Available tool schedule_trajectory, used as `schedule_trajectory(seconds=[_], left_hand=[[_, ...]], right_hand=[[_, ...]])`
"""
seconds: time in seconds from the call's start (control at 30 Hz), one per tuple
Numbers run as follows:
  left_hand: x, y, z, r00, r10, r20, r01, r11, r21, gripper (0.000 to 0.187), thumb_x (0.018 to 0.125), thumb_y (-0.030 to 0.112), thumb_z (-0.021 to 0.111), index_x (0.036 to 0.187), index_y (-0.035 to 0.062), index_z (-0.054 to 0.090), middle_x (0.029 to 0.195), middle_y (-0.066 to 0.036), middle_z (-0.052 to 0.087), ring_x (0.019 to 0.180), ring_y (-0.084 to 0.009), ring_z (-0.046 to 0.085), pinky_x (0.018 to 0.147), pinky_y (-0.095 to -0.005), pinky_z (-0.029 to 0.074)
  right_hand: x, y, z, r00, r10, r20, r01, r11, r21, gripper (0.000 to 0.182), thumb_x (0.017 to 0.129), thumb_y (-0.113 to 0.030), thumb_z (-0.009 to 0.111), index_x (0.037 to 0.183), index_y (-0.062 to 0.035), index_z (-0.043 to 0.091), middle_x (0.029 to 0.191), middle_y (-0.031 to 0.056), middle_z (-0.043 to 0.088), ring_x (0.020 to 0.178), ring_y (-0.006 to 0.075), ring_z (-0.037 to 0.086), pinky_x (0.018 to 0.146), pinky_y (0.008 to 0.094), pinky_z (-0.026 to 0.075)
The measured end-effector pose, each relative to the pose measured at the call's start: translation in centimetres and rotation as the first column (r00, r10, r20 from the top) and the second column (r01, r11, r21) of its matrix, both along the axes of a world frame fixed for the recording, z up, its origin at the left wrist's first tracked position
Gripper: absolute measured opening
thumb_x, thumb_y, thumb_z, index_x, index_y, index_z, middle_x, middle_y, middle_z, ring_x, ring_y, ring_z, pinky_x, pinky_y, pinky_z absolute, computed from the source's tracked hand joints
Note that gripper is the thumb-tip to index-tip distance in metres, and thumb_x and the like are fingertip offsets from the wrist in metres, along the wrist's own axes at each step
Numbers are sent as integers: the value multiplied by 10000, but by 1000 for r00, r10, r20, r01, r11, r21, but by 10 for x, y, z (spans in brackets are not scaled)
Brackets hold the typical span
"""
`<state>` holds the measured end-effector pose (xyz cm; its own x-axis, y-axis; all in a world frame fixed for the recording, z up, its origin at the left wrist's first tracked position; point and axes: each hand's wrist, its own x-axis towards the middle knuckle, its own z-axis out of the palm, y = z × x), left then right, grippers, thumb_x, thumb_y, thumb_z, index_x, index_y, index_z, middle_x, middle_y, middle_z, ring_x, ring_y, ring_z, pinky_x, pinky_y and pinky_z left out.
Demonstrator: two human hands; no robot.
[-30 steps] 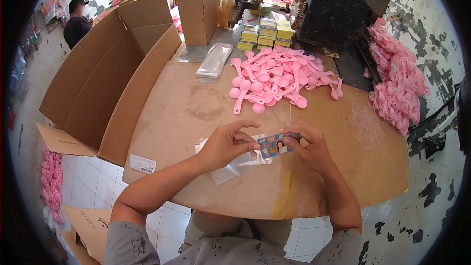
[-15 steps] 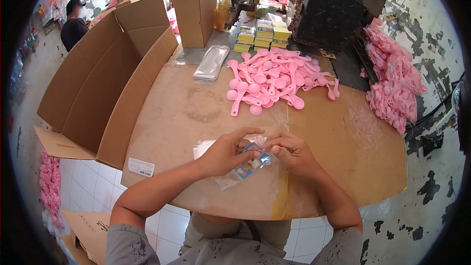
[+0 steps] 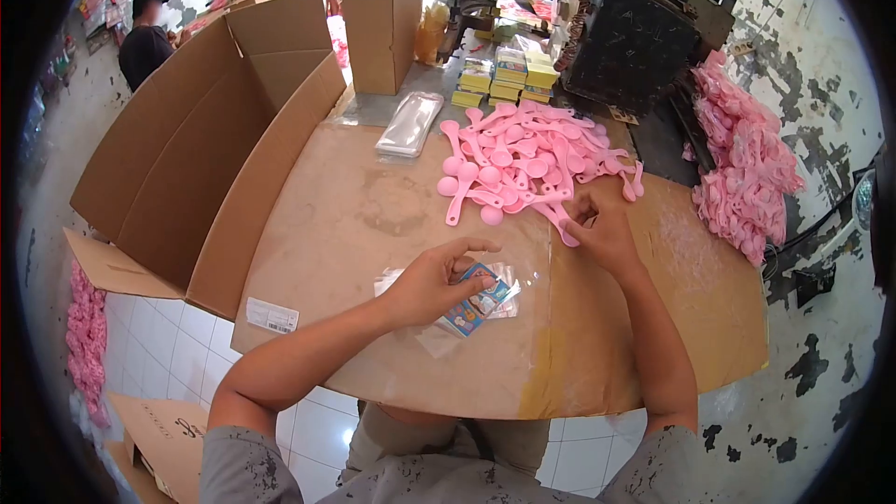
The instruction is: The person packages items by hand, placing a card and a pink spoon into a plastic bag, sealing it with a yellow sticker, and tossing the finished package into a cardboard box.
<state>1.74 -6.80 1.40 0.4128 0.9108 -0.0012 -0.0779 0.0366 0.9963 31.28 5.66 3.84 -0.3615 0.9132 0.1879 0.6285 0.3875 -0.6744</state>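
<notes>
My left hand (image 3: 425,285) pinches a clear plastic bag with a blue printed card (image 3: 474,310) in it, low over the cardboard-covered table. More clear plastic bags (image 3: 387,278) lie beneath that hand, partly hidden. At the near edge of the spoon pile (image 3: 523,154), my right hand (image 3: 605,235) has its thumb and fingers closed on a pink plastic spoon (image 3: 563,230). The other pink spoons lie heaped just beyond it.
A big open carton (image 3: 187,140) stands at the left. Behind the spoons are a stack of clear bags (image 3: 410,124), stacked cards (image 3: 510,75) and a black machine (image 3: 630,37). Bundles of pink packets (image 3: 742,159) hang at right. A person (image 3: 147,37) is at far left.
My right hand has left the bag and moved up and right to the spoon pile, taking hold of a spoon. My left hand has stayed with the bag and card.
</notes>
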Motion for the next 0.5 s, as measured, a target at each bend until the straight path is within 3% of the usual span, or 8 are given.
schedule_trajectory(seconds=[0.07, 0.17, 0.27, 0.37, 0.47, 0.5], left_hand=[[1, 1, 0, 998, -2, 55, 2, 1000, -3, 458, 1021, 59, 661, 1450, 14, 507, 1086, -102, 754, 980, -99, 702, 825, -258, 567], [1, -2, 8, 999, -12, 35, 13, 1000, -11, 426, 1026, 55, 651, 1429, -5, 525, 1110, -106, 754, 998, -95, 699, 838, -257, 567], [3, -4, 11, 996, 3, 94, 2, 998, -61, 424, 1026, 49, 650, 1426, -17, 527, 1120, -102, 752, 1003, -91, 695, 844, -256, 566], [6, -4, 5, 996, -3, 87, 8, 998, -64, 430, 1030, 53, 646, 1436, -13, 523, 1123, -99, 751, 1007, -89, 692, 848, -257, 565], [8, -3, 0, 997, -18, 79, 21, 999, -40, 437, 1033, 65, 648, 1444, -8, 521, 1127, -97, 751, 1015, -93, 691, 860, -261, 566], [8, -4, 3, 997, -26, 71, 29, 998, -49, 440, 1031, 69, 652, 1444, -9, 521, 1131, -96, 751, 1018, -94, 691, 864, -261, 565]], right_hand=[[3, -3, 2, 980, 47, -192, -55, 998, -39, 350, 836, -43, 739, 1178, -2, 678, 907, 56, 663, 782, 129, 623, 699, 276, 509], [6, -12, 10, 970, 84, -228, -111, 988, -107, 433, 844, 3, 727, 1268, 4, 638, 912, 18, 639, 790, 95, 595, 695, 252, 495], [1, -25, 9, 927, 10, -376, -95, 973, -209, 407, 874, 8, 726, 1273, 9, 642, 928, 19, 637, 790, 91, 591, 702, 261, 502], [-13, -42, 6, 933, 34, -357, -57, 997, -55, 442, 908, 19, 712, 1333, -1, 590, 998, 33, 632, 817, 90, 612, 691, 258, 516], [-35, -67, 16, 745, 45, -665, -246, 946, -211, 550, 913, 39, 711, 1418, -13, 499, 1069, 58, 616, 847, 105, 637, 668, 252, 532], [-41, -72, 19, 721, 37, -692, -243, 949, -203, 578, 911, 47, 709, 1434, -16, 472, 1083, 63, 607, 853, 110, 642, 665, 253, 541]])
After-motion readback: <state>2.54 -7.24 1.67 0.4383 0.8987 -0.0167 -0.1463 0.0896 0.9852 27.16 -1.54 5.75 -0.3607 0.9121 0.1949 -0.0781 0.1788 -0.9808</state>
